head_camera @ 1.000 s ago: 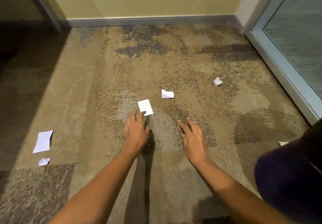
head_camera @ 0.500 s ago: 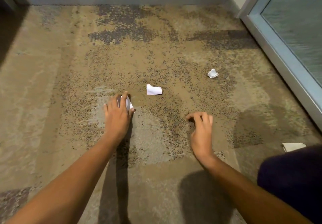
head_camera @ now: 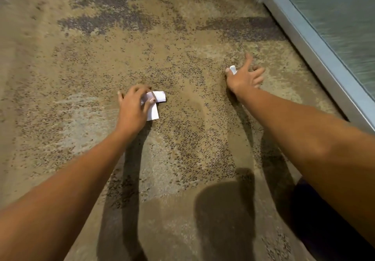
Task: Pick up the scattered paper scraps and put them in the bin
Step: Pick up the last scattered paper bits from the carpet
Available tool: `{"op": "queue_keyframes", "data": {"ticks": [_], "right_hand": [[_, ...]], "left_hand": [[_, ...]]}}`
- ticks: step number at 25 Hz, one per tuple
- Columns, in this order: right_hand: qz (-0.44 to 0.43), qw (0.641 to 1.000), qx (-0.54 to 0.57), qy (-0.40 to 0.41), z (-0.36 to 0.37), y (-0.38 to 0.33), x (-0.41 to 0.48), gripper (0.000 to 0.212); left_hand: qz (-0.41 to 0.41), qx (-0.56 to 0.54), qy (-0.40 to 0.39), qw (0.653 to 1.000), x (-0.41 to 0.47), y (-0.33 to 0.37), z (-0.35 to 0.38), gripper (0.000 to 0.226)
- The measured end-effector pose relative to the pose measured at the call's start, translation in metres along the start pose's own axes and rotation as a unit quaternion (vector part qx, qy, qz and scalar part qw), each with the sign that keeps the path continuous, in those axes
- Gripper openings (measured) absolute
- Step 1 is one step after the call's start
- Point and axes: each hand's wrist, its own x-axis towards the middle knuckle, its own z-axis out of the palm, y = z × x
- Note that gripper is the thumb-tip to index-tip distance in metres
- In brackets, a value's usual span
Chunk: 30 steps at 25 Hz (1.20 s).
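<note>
rough speckled carpet, matt paper scraps

The floor is carpet in sandy tan, sprinkled all over with fine dark grey-brown flecks that thicken into smoky charcoal patches along the top of the frame and fade to a paler, greyish wash at centre left. Three paper scraps are plain white with no print showing: a flat scrap and a folded scrap at the centre, and a crumpled scrap right of centre. At the upper right the door frame is pale silvery blue around frosted glass of grey-green with faint ripples, and the garment at the lower right is dark navy.
</note>
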Motion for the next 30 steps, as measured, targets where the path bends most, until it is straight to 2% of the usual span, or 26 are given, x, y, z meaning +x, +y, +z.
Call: {"op": "queue_keyframes", "data": {"ticks": [3,6,9,11,13,15,18,22,25,30], "right_hand": [[-0.056,0.997,-0.057,-0.014,0.012,0.012,0.003,0.046],[-0.149,0.982,-0.088,0.077,0.026,0.023,-0.01,0.026],[-0.184,0.976,-0.06,0.099,0.026,0.033,-0.021,0.027],[-0.166,0.982,-0.003,0.091,0.019,0.043,-0.033,0.021],[-0.072,0.987,0.053,0.132,0.011,0.053,-0.05,0.021],[-0.01,0.985,0.01,0.17,-0.002,0.071,-0.068,0.021],[0.084,0.984,-0.008,0.154,-0.035,0.098,-0.089,0.025],[0.253,0.948,-0.075,0.176,-0.069,0.127,-0.106,0.04],[0.309,0.934,-0.133,0.123,-0.074,0.147,-0.105,0.057],[0.449,0.885,-0.094,0.076,-0.076,0.155,-0.068,0.088]], "left_hand": [[0.032,-0.005,0.062,0.998,-0.016,-0.001,0.006,0.011],[0.029,-0.027,0.081,0.996,-0.017,0.001,0.005,0.007],[0.028,-0.025,0.08,0.996,-0.019,0.002,0.005,0.007],[0.019,-0.031,0.086,0.996,-0.02,0.004,0.004,0.007],[0.0,-0.035,0.095,0.995,-0.021,0.005,0.002,0.008],[-0.032,-0.057,0.111,0.992,-0.026,0.006,0.001,0.012],[-0.063,-0.101,0.118,0.986,-0.041,0.01,0.0,0.016],[-0.105,-0.143,0.122,0.977,-0.057,0.018,-0.001,0.013],[-0.107,-0.165,0.109,0.974,-0.07,0.023,-0.002,0.008],[-0.076,-0.133,0.106,0.982,-0.078,0.023,-0.003,0.009]]}}
